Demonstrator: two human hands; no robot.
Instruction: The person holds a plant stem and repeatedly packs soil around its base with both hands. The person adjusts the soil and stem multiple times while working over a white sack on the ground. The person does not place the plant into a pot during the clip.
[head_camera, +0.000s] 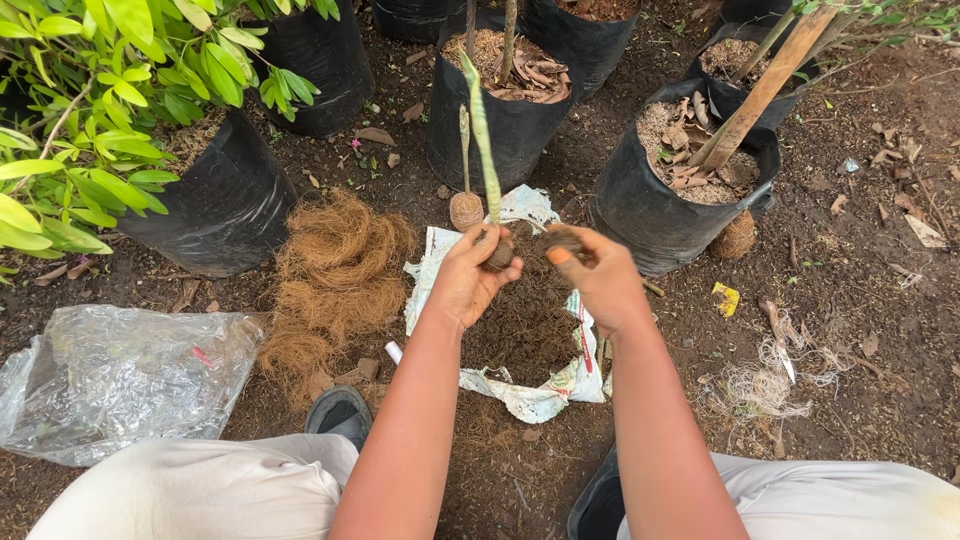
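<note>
Above the soil-filled sack (560, 385), the left hand (465, 280) closes around the cutting (484, 150) at its crumbly root ball; the right hand (598, 278) pinches coir. The stem looks light and brittle, so best held low.

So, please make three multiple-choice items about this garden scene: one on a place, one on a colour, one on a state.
1. Where does the pile of coconut fibre lie, seen from the camera?
A. left of the soil sack
B. inside a black grow bag
C. on the clear plastic bag

2. What colour is the wrapped cutting held by the left hand?
A. red
B. pale green
C. blue

3. How is the right hand?
A. flat and bare on the ground
B. resting on a knee
C. raised, pinching a clump of soil or fibre

Answers: 1 A, the brown fibre sits on the ground left of the sack. 2 B, the upright stem looks pale green. 3 C, the hand is lifted beside the left hand with dark material in its fingers.
</note>
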